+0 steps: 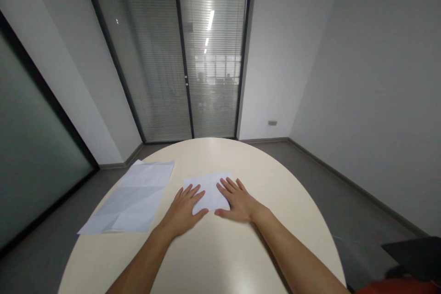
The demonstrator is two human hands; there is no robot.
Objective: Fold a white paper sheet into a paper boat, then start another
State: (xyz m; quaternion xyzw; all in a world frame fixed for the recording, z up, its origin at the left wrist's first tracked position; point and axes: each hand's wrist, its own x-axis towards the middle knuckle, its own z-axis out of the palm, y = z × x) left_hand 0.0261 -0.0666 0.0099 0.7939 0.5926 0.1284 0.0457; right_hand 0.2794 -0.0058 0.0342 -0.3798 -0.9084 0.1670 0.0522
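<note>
Pressing on the paper, the left hand and right hand lie spread wide.

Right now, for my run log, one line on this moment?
left hand: flat on small paper | right hand: same | creased sheets: left on table

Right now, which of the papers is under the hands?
The smaller sheet near the table's middle, between the left hand and right hand; the larger creased paper lies untouched.
</note>
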